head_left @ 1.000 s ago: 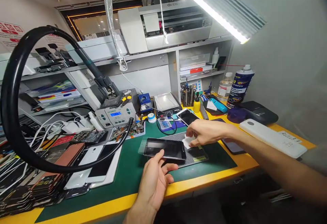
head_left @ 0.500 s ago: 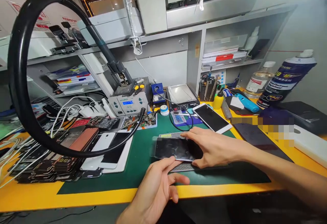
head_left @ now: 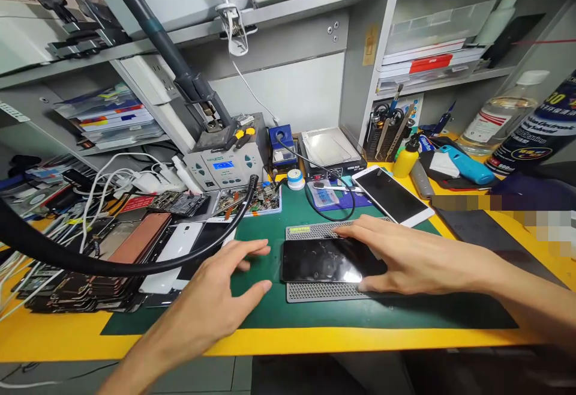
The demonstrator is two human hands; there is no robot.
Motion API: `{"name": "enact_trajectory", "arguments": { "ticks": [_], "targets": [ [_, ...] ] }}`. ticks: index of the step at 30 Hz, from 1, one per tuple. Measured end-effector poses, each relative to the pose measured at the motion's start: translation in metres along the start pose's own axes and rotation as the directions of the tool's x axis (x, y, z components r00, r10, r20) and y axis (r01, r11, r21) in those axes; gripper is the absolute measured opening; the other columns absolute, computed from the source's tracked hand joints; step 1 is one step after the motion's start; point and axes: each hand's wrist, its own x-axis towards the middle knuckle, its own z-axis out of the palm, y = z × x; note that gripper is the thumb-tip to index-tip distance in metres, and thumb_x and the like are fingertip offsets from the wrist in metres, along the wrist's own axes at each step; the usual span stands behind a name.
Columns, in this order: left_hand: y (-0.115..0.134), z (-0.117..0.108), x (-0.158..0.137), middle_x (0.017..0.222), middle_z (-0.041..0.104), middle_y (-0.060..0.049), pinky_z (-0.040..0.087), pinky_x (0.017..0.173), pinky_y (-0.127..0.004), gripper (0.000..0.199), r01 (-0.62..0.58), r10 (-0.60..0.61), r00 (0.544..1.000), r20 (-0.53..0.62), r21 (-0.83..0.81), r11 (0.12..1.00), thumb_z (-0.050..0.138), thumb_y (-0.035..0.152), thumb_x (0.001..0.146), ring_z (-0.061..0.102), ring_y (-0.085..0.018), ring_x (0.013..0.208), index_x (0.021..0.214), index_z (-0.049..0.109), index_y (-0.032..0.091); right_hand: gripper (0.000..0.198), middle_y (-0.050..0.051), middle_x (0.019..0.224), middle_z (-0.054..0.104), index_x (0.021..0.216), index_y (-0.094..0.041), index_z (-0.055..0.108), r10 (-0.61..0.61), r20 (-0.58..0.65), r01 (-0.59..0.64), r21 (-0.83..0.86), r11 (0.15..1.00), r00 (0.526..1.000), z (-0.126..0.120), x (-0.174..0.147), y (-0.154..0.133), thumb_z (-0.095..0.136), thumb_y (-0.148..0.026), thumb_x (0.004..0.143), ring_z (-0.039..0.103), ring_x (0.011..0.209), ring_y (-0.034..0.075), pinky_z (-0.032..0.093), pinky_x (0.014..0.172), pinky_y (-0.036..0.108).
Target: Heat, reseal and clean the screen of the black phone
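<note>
Yellow worktop [head_left: 270, 342] carries a green mat [head_left: 324, 317], where a grey perforated pad [head_left: 310, 294] bears the black phone [head_left: 319, 260]. Right hand [head_left: 409, 260]: grip clasping the phone's right end. Left hand [head_left: 216, 293]: released, held apart. Grey shelving [head_left: 362, 83] stands behind.

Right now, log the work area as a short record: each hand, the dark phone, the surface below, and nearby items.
Left hand: open, beside the dark phone, not touching it
Right hand: spanning the dark phone's right end; grip unclear
Dark phone: lying flat, glossy face up
Surface below: gray perforated pad on a green mat
Behind right hand: white-framed phone, yellow bottle
Back of bench: control unit with lit blue display
</note>
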Motion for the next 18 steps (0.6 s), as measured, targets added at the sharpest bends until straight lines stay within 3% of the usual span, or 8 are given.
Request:
{"name": "enact_trajectory", "arguments": {
  "ticks": [1, 3, 7, 12, 18],
  "targets": [
    [-0.006, -0.003, 0.008, 0.136, 0.062, -0.007, 0.050, 0.106, -0.043, 0.053, -0.088, 0.083, 0.995, 0.062, 0.097, 0.991, 0.070, 0.039, 0.086, 0.063, -0.027, 0.118, 0.137, 0.058, 0.033, 0.081, 0.013, 0.138, 0.058, 0.153, -0.025, 0.041, 0.010, 0.001, -0.010, 0.007, 1.000, 1.000, -0.001, -0.002, 0.002, 0.070, -0.052, 0.082, 0.059, 0.121, 0.034, 0.052, 0.098, 0.043],
    [-0.013, -0.005, 0.023, 0.149, 0.051, -0.008, 0.040, 0.117, -0.049, 0.065, -0.213, 0.182, 0.968, 0.172, 0.187, 0.959, 0.069, 0.035, 0.086, 0.050, -0.031, 0.136, 0.147, 0.047, 0.032, 0.081, 0.012, 0.138, 0.058, 0.153, -0.027, 0.042, 0.035, 0.007, -0.035, 0.026, 0.999, 0.999, -0.003, -0.006, 0.006, 0.071, -0.051, 0.082, 0.060, 0.120, 0.034, 0.054, 0.095, 0.043],
    [-0.022, -0.001, 0.042, 0.151, 0.050, -0.008, 0.040, 0.118, -0.046, 0.067, -0.303, 0.243, 0.937, 0.252, 0.240, 0.922, 0.068, 0.035, 0.086, 0.049, -0.029, 0.137, 0.148, 0.044, 0.031, 0.075, 0.011, 0.141, 0.057, 0.151, -0.030, 0.045, 0.085, 0.024, -0.087, 0.093, 0.992, 0.996, -0.007, -0.011, 0.012, 0.072, -0.045, 0.082, 0.060, 0.122, 0.035, 0.054, 0.096, 0.044],
    [-0.039, 0.003, 0.050, 0.149, 0.052, -0.002, 0.044, 0.115, -0.041, 0.067, -0.386, 0.320, 0.916, 0.241, 0.316, 0.867, 0.070, 0.049, 0.086, 0.052, -0.027, 0.135, 0.146, 0.043, 0.038, 0.072, 0.008, 0.144, 0.054, 0.151, -0.033, 0.044, 0.115, 0.038, -0.120, 0.166, 0.979, 0.993, -0.008, -0.014, 0.015, 0.072, -0.043, 0.085, 0.056, 0.128, 0.032, 0.050, 0.103, 0.041],
    [-0.064, 0.010, 0.052, 0.143, 0.059, -0.002, 0.045, 0.111, -0.041, 0.074, -0.425, 0.390, 0.905, 0.169, 0.386, 0.819, 0.072, 0.055, 0.080, 0.056, -0.030, 0.130, 0.146, 0.043, 0.037, 0.075, 0.008, 0.136, 0.057, 0.152, -0.030, 0.042, 0.093, 0.043, -0.100, 0.192, 0.976, 0.995, -0.006, -0.013, 0.017, 0.074, -0.041, 0.085, 0.057, 0.123, 0.027, 0.050, 0.101, 0.034]
  ]
}}
